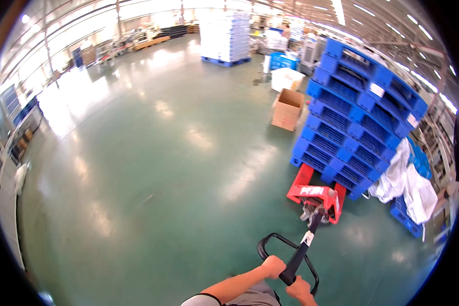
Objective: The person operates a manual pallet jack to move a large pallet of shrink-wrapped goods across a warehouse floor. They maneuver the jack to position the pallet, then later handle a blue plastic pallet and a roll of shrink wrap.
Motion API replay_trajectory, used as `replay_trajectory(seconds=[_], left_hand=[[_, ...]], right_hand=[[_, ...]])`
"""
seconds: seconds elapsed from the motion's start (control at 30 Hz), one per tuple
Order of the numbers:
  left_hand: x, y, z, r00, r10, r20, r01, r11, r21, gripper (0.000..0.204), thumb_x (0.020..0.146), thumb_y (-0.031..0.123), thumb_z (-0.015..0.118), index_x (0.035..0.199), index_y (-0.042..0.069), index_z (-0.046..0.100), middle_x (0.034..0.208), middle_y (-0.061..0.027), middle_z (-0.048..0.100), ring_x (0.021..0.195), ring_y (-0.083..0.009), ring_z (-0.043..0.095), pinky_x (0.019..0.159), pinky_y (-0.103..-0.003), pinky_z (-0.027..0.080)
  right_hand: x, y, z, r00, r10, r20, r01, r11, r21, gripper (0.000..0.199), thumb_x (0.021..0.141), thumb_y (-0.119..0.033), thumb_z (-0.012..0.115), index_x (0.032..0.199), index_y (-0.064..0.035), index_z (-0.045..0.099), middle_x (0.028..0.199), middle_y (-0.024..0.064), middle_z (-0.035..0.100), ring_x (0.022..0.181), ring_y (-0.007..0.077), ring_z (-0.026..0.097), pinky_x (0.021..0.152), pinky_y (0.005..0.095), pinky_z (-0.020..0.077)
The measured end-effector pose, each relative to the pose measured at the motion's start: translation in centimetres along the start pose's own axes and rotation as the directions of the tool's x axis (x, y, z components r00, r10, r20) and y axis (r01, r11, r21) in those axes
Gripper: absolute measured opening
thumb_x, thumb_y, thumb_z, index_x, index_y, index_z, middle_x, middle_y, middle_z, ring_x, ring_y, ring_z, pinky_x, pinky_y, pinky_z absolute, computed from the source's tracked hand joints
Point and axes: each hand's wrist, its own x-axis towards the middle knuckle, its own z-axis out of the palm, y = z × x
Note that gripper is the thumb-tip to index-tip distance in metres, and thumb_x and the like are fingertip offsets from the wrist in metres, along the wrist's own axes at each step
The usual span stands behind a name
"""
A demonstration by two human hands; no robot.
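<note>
Both my hands are wrapped round the black looped handle of a red pallet jack. My left hand grips the loop left of the centre shaft, and my right hand closes on it to the right, near the lower edge. From the handle the shaft slants up and away to the jack's red body. The forks run under a tall stack of blue plastic pallets, which shows tilted to the right in this bent view. White labels are stuck on some upper pallets.
An open cardboard box stands left of the stack, with a white tub and a blue bin behind. White sacks lie over a blue pallet at right. Farther off is a wrapped white load. Green floor spreads left.
</note>
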Motion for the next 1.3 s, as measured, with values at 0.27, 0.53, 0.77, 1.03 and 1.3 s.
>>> replay_trajectory(seconds=[0.27,0.53,0.77,1.03,1.3], left_hand=[[-6.4,1.3,-7.1,0.877,0.165,-0.450,-0.119,0.984,0.129,0.021,0.063,0.018,0.069,0.079,0.011,0.057,0.071,-0.0045,0.061,0.076,-0.0228,0.061,0.070,-0.035,0.043],[-9.2,3.6,-12.1,0.585,0.356,-0.729,-0.179,0.933,0.312,0.028,0.064,0.021,0.068,0.085,0.011,0.051,0.082,-0.0012,0.052,0.086,-0.0183,0.053,0.075,-0.032,0.039],[-16.0,1.5,-11.8,0.411,0.292,-0.864,-0.249,0.947,0.202,0.032,0.065,0.014,0.065,0.094,0.008,0.053,0.093,-0.0050,0.051,0.093,-0.0215,0.050,0.084,-0.035,0.038],[-39.1,-11.8,1.0,0.526,-0.529,-0.666,0.106,0.817,-0.566,0.062,0.077,0.018,0.064,0.134,0.006,0.041,0.129,-0.0177,0.051,0.119,-0.0330,0.049,0.099,-0.044,0.041],[-74.9,-16.8,35.0,-0.027,-0.710,0.703,0.576,-0.586,-0.570,0.049,0.075,0.046,0.057,0.103,0.007,0.068,0.106,-0.0124,0.067,0.101,-0.0291,0.063,0.083,-0.040,0.050]], right_hand=[[-6.7,-2.3,-6.2,0.981,-0.179,-0.070,0.187,0.974,0.128,0.034,0.076,-0.022,0.055,0.102,-0.0018,0.063,0.093,0.0275,0.064,0.094,0.0409,0.062,0.079,0.0476,0.0466],[-16.1,-7.2,-13.7,0.880,-0.325,-0.346,0.349,0.937,0.007,0.047,0.073,-0.036,0.068,0.107,-0.0040,0.058,0.093,0.0237,0.064,0.093,0.0382,0.062,0.077,0.0449,0.0475],[-17.5,-9.6,-10.6,0.956,-0.278,0.091,0.180,0.803,0.569,0.028,0.083,-0.029,0.067,0.093,-0.0055,0.056,0.068,0.0067,0.060,0.054,0.0211,0.057,0.053,0.0331,0.0476],[-14.6,-21.6,-0.4,0.611,-0.587,0.532,-0.445,0.301,0.843,0.023,0.089,-0.034,0.057,0.083,-0.0126,0.051,0.053,-0.0074,0.032,0.043,0.0071,0.033,0.041,0.0231,0.0271],[-11.2,-39.7,3.5,0.610,-0.593,0.526,-0.509,0.215,0.833,0.026,0.085,-0.036,0.060,0.081,-0.0113,0.052,0.053,-0.0088,0.030,0.043,0.0049,0.029,0.042,0.0214,0.0251]])
